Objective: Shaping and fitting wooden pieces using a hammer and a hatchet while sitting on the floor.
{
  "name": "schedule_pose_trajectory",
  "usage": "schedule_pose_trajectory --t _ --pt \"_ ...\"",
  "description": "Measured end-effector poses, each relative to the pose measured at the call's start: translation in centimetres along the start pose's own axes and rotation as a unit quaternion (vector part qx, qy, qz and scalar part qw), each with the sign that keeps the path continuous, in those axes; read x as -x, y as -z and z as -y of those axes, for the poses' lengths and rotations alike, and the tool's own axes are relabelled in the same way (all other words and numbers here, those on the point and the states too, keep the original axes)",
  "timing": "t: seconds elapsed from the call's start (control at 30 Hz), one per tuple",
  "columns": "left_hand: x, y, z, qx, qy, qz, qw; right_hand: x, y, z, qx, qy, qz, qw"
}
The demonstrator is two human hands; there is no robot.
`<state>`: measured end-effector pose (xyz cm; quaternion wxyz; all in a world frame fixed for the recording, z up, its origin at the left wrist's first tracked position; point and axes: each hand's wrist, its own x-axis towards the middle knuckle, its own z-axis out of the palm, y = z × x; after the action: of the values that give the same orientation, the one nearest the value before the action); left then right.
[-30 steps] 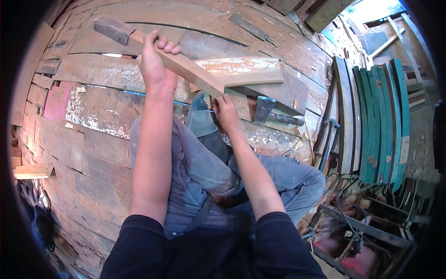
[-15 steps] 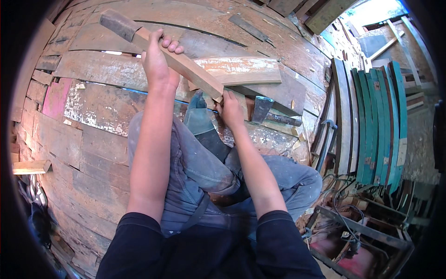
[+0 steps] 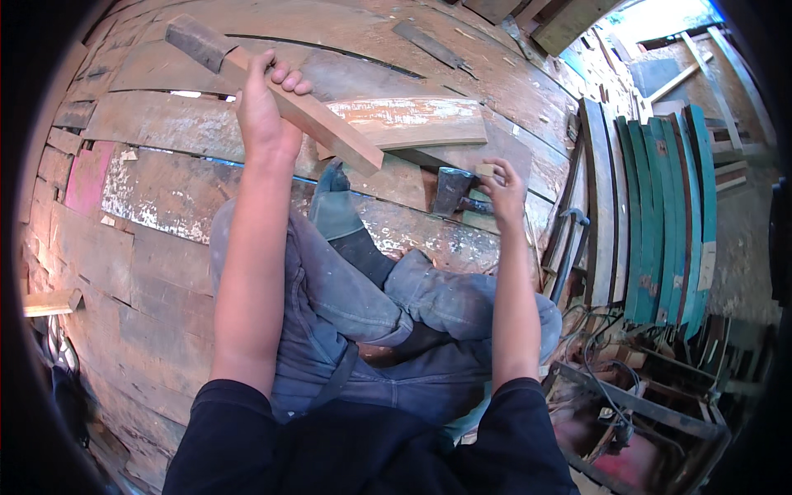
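My left hand (image 3: 271, 107) is wrapped round a long squared wooden bar (image 3: 338, 132), which slants from the far left down to the right. The bar's far end is dark and weathered, while the rest is fresh brown wood. Well apart from its near end, my right hand (image 3: 503, 191) pinches a small pale wood block (image 3: 486, 170) between thumb and fingers. Just beneath that hand lies a hatchet-like tool with a dark metal head (image 3: 451, 191); my fingers partly hide its handle. Behind the bar, a board with flaking white and orange paint (image 3: 412, 113) rests on a thicker dark timber (image 3: 503, 148).
I sit on a plank floor (image 3: 157, 256) with gaps, legs folded, one boot (image 3: 337, 206) close to the bar. Curved green boards (image 3: 660, 223) stand in a row at the right. Below them is a metal frame (image 3: 635, 400) with cables. A thin offcut (image 3: 433, 45) lies farther off.
My right hand has left the bar's near end and moved right, now with the small wood block in its fingers. My left hand still grips the bar, which has shifted slightly left in view.
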<state>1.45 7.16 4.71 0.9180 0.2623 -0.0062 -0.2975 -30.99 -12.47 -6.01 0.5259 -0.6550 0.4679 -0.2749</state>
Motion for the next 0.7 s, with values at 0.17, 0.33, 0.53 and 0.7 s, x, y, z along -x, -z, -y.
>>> schedule_pose_trajectory --t 0.17,0.33,0.53,0.7 --pt "0.1 -0.2 0.6 -0.008 0.002 0.006 1.0 -4.1 4.1 -1.2 0.304 0.106 -0.009 0.947" --pt "0.1 0.0 0.6 -0.027 -0.004 0.003 1.0 -4.8 3.8 -0.6 0.362 0.138 0.017 0.922" --pt "0.2 0.0 0.3 -0.027 -0.007 -0.012 1.0 -1.8 2.7 1.3 0.353 0.149 -0.065 0.921" --pt "-0.2 0.4 0.7 -0.016 0.002 0.005 1.0 -2.3 3.3 0.1 0.399 0.101 -0.029 0.911"
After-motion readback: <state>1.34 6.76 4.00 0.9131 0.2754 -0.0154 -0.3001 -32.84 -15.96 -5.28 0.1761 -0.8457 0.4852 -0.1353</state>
